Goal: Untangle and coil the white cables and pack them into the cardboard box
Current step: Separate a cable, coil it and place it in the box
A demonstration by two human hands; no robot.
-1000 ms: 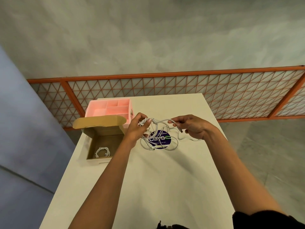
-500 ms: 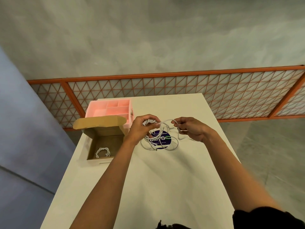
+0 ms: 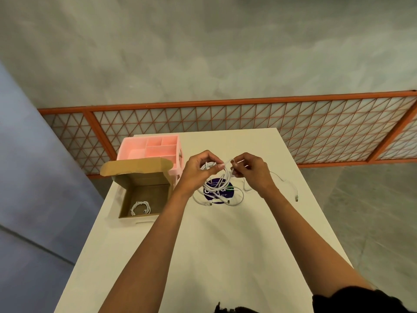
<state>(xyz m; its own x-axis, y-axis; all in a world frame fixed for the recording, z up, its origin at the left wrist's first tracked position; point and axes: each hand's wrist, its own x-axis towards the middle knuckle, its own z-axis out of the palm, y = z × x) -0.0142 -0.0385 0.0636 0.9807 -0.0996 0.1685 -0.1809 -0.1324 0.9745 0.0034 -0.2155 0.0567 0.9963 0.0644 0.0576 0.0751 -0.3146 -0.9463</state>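
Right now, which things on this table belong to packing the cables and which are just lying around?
In the job: tangled white cables, held by left hand and right hand; coiled cable inside the cardboard box.
Just lying about: pink divided organizer; round purple sticker under the cables.

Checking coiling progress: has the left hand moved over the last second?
Yes. The left hand has shifted right, away from the pink tray, until its fingertips nearly meet the right hand.

The purple sticker's (image 3: 228, 195) lettering is partly behind white cables (image 3: 228, 175).
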